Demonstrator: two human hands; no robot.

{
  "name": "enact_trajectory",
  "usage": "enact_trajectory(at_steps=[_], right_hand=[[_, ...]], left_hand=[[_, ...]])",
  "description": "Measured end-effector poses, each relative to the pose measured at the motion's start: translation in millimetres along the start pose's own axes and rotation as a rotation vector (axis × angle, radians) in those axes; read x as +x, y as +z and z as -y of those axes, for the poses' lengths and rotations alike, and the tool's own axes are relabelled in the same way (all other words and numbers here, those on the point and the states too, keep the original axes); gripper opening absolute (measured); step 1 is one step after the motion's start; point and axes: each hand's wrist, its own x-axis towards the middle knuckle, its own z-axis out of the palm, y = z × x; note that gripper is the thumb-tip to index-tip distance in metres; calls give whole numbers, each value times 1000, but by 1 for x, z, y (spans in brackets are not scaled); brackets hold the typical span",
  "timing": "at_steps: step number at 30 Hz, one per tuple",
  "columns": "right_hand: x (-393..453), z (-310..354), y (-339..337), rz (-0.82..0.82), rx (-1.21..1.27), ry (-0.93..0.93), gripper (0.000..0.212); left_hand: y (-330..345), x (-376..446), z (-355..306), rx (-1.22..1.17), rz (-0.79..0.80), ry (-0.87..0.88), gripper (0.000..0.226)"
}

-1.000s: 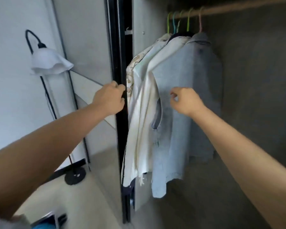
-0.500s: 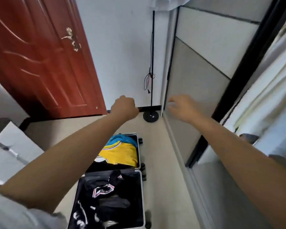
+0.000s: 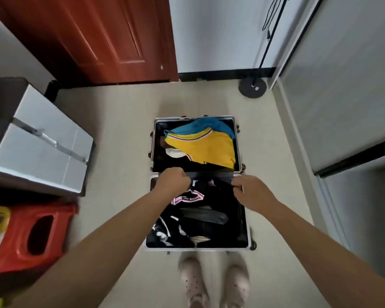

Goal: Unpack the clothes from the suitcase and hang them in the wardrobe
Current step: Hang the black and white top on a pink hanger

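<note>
An open silver-framed suitcase lies flat on the floor below me. Its far half holds a yellow shirt lying on a blue garment. The near half is filled with black clothes, one with white and red trim. My left hand hovers as a fist over the hinge area, holding nothing. Beside it, my right hand has its fingers curled over the near half's right edge, and nothing shows in it. The wardrobe's sliding door stands at the right; the hanging clothes are out of view.
A floor lamp's round base sits by the wardrobe corner. A dark red door is at the back. At the left are a white box and a red plastic stool. My feet in pale clogs stand at the suitcase's near edge.
My view swung from the shirts hanging in the wardrobe down to the suitcase on the floor. Both hands left the hanging clothes and now hover over the suitcase.
</note>
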Motion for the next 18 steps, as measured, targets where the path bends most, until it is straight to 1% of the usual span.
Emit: enact_trajectory(at_steps=[3,4,6,7,8,9,11,12,15,18], right_hand=[[24,-30,68,146,-16,102,17],[32,-40,86,166,-44,105,14],[51,-59,132,216,-75,118,17],[63,-67,153,227,-87,118,20],[84,-92,205,280,-96,117,22],[90,-94,212,261,-96,120,21],[103,-102,235,322,-100,138,16],[120,-115,264,325,-89,126,15],[166,-136,320,326,16,172,32],[213,-148,363,234,193,191,34]], left_hand=[[56,42,39,-53,107,-66,35],[73,53,51,-64,124,-85,31],[115,78,77,-101,168,-104,20],[134,92,87,-125,164,-118,21],[183,120,108,-122,199,-141,25],[192,126,114,-110,189,-144,27],[217,138,128,-95,208,-127,29],[245,156,138,-88,218,-121,29],[308,202,162,-99,211,-108,32],[359,240,181,-97,207,-103,36]])
